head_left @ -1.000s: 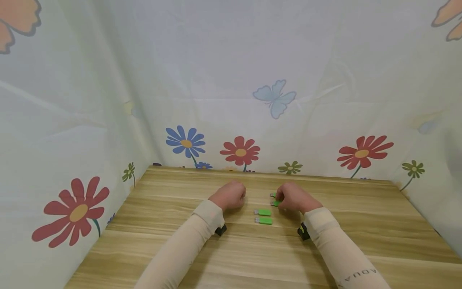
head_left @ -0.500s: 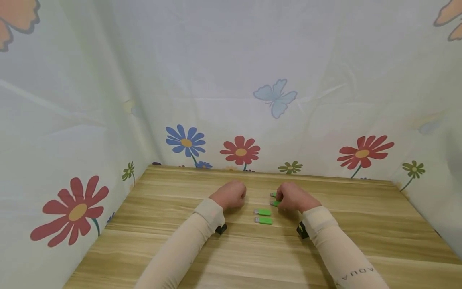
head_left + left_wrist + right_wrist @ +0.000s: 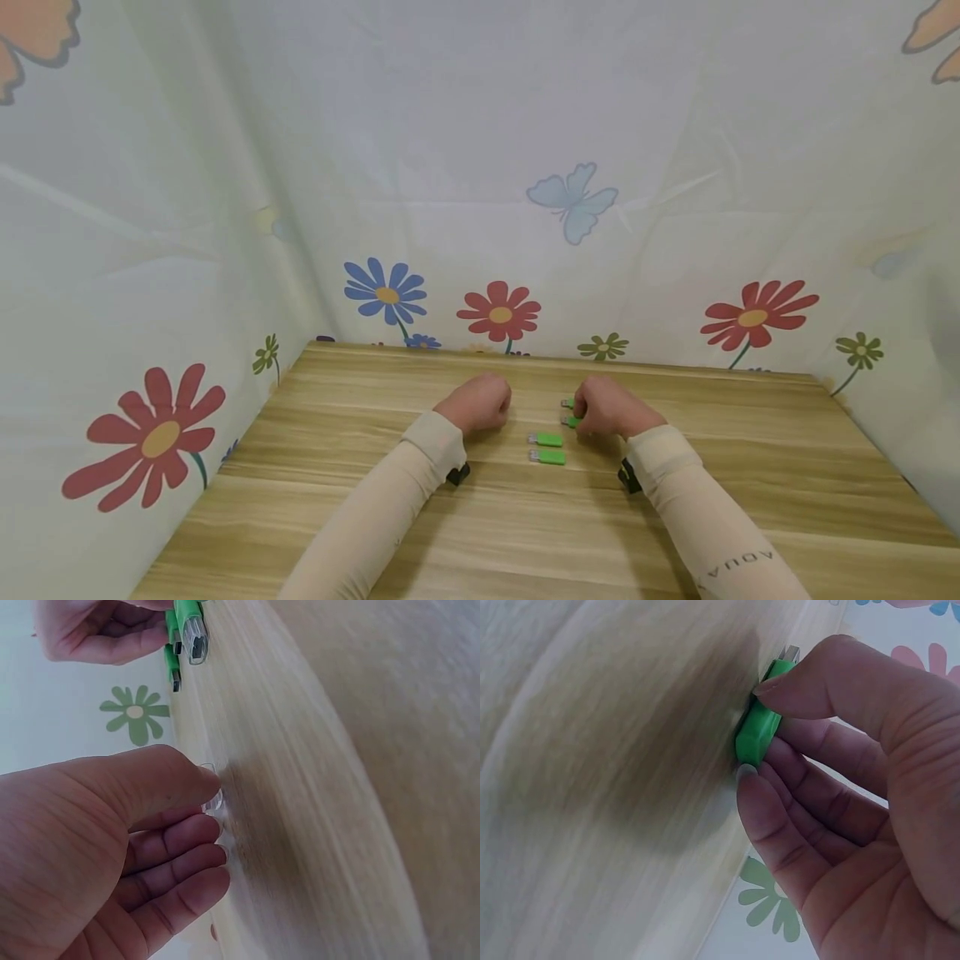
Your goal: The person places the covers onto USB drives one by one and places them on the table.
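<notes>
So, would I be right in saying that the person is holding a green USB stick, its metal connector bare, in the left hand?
Not quite: the green USB stick with its bare metal connector is in the right hand, not the left hand, as the right wrist view shows.

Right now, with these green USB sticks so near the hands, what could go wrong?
The clear cap in the left hand could slip and, being transparent, be hard to find. The green USB stick in the right hand shows a bare metal plug, which might get knocked. A capped stick lies near that hand and could be nudged.
</notes>
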Tool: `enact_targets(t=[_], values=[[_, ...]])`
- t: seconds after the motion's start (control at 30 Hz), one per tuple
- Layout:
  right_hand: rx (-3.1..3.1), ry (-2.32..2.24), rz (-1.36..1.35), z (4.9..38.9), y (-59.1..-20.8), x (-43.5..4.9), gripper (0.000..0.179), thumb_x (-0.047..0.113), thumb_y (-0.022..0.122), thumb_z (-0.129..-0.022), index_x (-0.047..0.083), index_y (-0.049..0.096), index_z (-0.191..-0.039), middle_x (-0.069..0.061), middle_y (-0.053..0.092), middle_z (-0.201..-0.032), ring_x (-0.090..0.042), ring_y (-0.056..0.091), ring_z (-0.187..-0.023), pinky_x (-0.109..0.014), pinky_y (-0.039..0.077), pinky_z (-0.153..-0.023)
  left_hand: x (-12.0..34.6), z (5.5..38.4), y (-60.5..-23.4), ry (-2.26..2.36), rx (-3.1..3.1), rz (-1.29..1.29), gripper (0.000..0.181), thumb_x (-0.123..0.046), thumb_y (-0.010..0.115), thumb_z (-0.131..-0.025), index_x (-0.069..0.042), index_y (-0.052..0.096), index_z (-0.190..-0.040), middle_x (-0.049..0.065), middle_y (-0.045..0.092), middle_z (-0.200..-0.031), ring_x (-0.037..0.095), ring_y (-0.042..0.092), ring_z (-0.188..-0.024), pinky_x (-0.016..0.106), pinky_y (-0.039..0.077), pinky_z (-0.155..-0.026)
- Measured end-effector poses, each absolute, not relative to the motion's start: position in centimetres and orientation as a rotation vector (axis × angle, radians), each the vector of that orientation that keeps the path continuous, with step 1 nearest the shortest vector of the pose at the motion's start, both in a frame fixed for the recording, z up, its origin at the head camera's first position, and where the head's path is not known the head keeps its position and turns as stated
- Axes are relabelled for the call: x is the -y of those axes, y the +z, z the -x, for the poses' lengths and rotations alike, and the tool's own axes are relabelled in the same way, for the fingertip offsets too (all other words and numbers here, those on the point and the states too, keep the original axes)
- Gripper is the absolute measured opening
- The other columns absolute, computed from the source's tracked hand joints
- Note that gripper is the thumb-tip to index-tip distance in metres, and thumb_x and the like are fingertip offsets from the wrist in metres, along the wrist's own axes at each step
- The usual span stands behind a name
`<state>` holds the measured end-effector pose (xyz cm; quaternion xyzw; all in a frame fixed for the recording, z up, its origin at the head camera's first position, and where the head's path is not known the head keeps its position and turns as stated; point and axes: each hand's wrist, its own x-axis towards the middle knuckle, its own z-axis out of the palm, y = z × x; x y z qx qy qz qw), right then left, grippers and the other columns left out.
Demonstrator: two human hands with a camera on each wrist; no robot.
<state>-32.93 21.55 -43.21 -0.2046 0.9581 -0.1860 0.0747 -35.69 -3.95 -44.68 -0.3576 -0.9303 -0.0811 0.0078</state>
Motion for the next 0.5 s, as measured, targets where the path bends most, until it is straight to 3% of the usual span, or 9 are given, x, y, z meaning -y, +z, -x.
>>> enact_targets(t=[0.3, 0.5], values=[[-2.891, -0.568, 0.632, 32.86, -43.25, -21.35, 0.022, 0.0, 0.08, -0.067, 0.013, 0.064, -0.061, 0.005, 0.051, -0.06, -0.009, 0.039, -0.054, -0.026, 0.036, -0.052, 3.87, 35.82, -45.02, -0.225, 2.923, 1.086, 0.04, -0.003, 0.067, -0.083, -0.018, 0.044, -0.054, -0.006, 0.034, -0.054, 0.011, 0.035, -0.055, 0.024, 0.032, -0.054], [-2.901, -0.557, 0.649, 32.97, -43.36, -21.38, 0.022, 0.001, 0.08, -0.066, 0.013, 0.063, -0.061, 0.005, 0.052, -0.06, -0.009, 0.04, -0.053, -0.026, 0.036, -0.052, 3.81, 35.9, -45.21, -0.233, 2.919, 1.077, 0.04, -0.003, 0.068, -0.081, -0.018, 0.044, -0.053, -0.006, 0.034, -0.053, 0.012, 0.036, -0.055, 0.024, 0.032, -0.054]])
